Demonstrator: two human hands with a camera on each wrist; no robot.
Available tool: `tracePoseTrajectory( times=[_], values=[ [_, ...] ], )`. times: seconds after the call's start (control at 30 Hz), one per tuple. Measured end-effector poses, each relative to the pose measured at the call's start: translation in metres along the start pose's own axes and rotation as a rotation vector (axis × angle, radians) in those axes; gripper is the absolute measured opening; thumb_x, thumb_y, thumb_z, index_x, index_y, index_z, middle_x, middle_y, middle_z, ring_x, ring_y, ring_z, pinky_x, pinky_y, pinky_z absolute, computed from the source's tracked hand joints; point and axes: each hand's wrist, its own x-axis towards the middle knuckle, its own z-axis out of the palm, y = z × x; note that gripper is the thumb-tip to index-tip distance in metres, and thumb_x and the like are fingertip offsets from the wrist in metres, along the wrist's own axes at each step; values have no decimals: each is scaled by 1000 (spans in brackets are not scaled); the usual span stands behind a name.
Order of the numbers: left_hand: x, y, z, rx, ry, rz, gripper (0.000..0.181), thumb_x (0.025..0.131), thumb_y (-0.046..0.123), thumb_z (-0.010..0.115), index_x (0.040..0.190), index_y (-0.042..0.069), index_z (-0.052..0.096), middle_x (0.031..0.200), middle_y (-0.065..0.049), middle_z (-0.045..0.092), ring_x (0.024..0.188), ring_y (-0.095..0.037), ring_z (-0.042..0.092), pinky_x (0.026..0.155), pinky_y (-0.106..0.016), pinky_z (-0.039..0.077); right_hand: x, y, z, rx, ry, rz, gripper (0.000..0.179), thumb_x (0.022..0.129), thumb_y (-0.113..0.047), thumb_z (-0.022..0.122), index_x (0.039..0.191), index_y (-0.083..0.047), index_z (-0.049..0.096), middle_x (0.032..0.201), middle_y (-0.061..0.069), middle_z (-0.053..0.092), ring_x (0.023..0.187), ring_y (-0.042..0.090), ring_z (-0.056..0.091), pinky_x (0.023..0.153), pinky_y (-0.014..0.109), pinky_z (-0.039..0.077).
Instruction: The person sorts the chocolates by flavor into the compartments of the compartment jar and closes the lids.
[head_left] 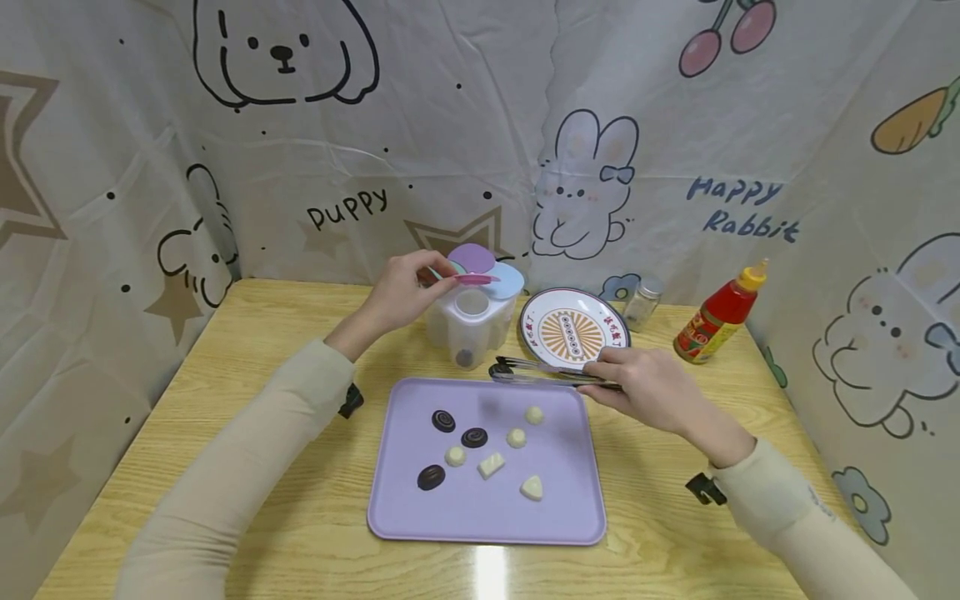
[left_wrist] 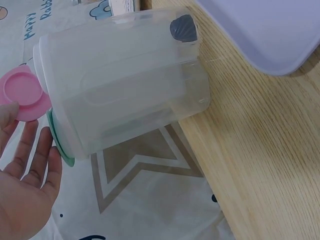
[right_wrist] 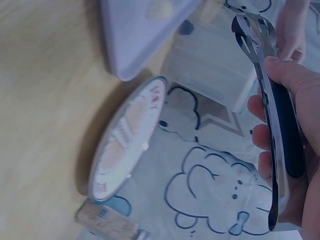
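My left hand (head_left: 408, 287) pinches the raised pink lid (left_wrist: 22, 87) between thumb and finger, over a translucent canister (head_left: 442, 329) with several coloured lids. Below that lid one compartment's round mouth is uncovered. A dark shell-shaped chocolate (left_wrist: 183, 28) lies at the canister's bottom. In my right hand (head_left: 648, 387) are metal tongs (head_left: 525, 379) with black handles, held level above the tray's far edge, nothing visible between their tips. Dark chocolates (head_left: 474, 437) and white chocolates (head_left: 491, 466) lie scattered on the lilac tray (head_left: 487, 523).
Behind the tongs a round patterned plate (head_left: 536, 317) leans against the back cloth. To its right stand a small glass jar (head_left: 642, 307) and a red sauce bottle (head_left: 716, 321) with a yellow cap. Printed cloth encloses the wooden table (head_left: 300, 508) at back and sides.
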Motion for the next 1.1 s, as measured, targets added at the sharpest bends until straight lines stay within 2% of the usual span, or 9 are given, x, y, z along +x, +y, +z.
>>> tracePoseTrajectory(
  times=[0.3, 0.57, 0.8, 0.97, 1.1],
  values=[
    [-1, 1, 0, 2, 3, 3, 13, 101, 14, 72, 108, 4, 74, 112, -15, 76, 94, -30, 73, 86, -42, 60, 25, 9, -19, -38, 91, -10, 19, 83, -27, 88, 94, -13, 82, 79, -1, 70, 54, 5, 52, 46, 17, 30],
    [-1, 1, 0, 5, -1, 9, 12, 101, 15, 72, 108, 5, 74, 111, -14, 76, 94, -29, 72, 85, -41, 60, 47, 18, -20, -21, 150, -1, 21, 82, -26, 89, 95, -11, 83, 79, 0, 73, 53, 8, 53, 44, 18, 27],
    [0, -1, 0, 5, 1, 9, 12, 101, 15, 72, 108, 5, 73, 111, -14, 76, 93, -29, 72, 84, -40, 59, 62, 22, -14, 1, 152, 21, 19, 86, -28, 87, 94, -12, 81, 76, -1, 69, 50, 7, 48, 43, 19, 26],
    [0, -1, 1, 9, -1, 1, 12, 101, 16, 72, 108, 5, 73, 111, -14, 76, 93, -29, 72, 83, -39, 59, 67, 25, -12, 5, 141, 27, 19, 89, -29, 84, 96, -11, 82, 80, 2, 73, 51, 11, 55, 42, 22, 30],
    [0, -1, 1, 13, -5, -3, 13, 102, 17, 72, 109, 6, 73, 112, -13, 76, 93, -28, 72, 84, -39, 59, 70, 28, -11, -12, 130, 31, 21, 90, -31, 83, 97, -11, 82, 82, 3, 73, 52, 12, 55, 43, 23, 31]
  ],
)
